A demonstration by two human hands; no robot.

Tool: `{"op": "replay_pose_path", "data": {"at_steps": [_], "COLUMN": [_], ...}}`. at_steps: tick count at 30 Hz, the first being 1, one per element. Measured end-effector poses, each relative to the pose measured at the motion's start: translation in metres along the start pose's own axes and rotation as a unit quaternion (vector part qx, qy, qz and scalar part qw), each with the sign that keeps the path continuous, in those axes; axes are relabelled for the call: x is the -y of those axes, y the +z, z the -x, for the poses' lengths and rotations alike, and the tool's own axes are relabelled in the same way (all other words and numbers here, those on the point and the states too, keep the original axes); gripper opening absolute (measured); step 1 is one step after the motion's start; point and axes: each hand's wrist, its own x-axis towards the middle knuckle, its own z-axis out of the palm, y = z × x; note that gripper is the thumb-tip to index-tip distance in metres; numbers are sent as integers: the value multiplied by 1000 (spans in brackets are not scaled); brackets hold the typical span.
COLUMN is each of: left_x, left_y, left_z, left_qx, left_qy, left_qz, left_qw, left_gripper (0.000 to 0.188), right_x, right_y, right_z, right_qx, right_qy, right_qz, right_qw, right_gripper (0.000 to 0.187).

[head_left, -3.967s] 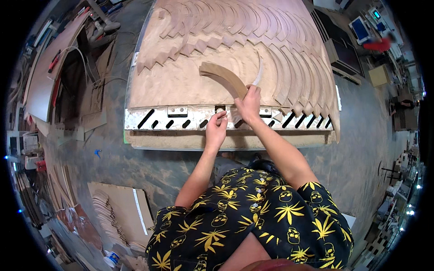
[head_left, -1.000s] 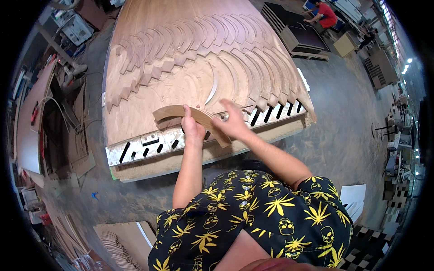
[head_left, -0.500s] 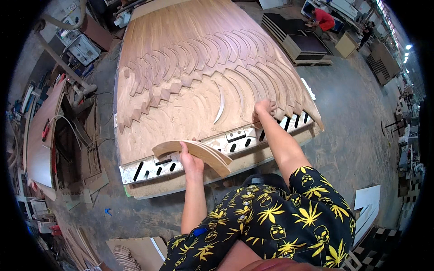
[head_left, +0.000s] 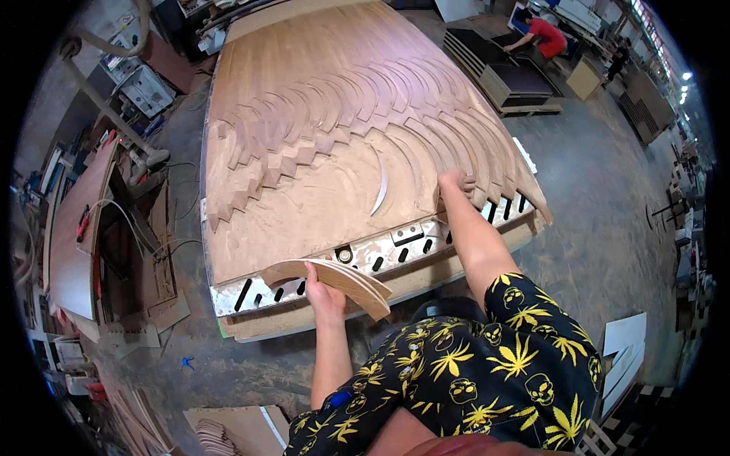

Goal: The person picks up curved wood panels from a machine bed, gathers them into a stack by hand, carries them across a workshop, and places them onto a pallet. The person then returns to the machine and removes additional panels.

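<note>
- Evidently, the step in hand is the lifting of cut arcs [head_left: 435,142] from the wood-grained sheet [head_left: 319,38] and their gathering into one stack.
- The left hand [head_left: 325,299] pinches several curved wood strips [head_left: 357,281], thumb on the upper face. They are held at the near edge of the table [head_left: 262,328], left of its middle, in front of the slotted metal rail [head_left: 380,254].
- The right hand [head_left: 455,185] reaches over that rail to the arcs near the table's near right corner. Its fingers are bent and partly hidden; whether they grip an arc cannot be told.
- Sawdust [head_left: 296,213] coats the sheet toward the near left corner; a thin pale crescent [head_left: 382,186] lies on it, left of the right hand. A second row of arcs [head_left: 346,99] lies farther from the near edge.
- The next move, as judged, calls for a pinch on one arc's end, freeing it without snagging its neighbour, while the left hand keeps the strips aligned.
</note>
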Motion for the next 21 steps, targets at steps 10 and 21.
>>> {"op": "replay_pose_path", "data": {"at_steps": [10, 21], "left_x": [-6, 19], "left_y": [-7, 28], "left_z": [0, -18], "left_qx": [3, 49], "left_qy": [-7, -49], "left_qz": [14, 25], "left_qw": [1000, 997], "left_gripper": [43, 40], "right_x": [-17, -51], "right_y": [-23, -38], "right_z": [32, 95], "right_qx": [1, 33], "right_qy": [-296, -502], "right_qz": [-173, -232], "right_qw": [939, 832], "right_gripper": [57, 57]}}
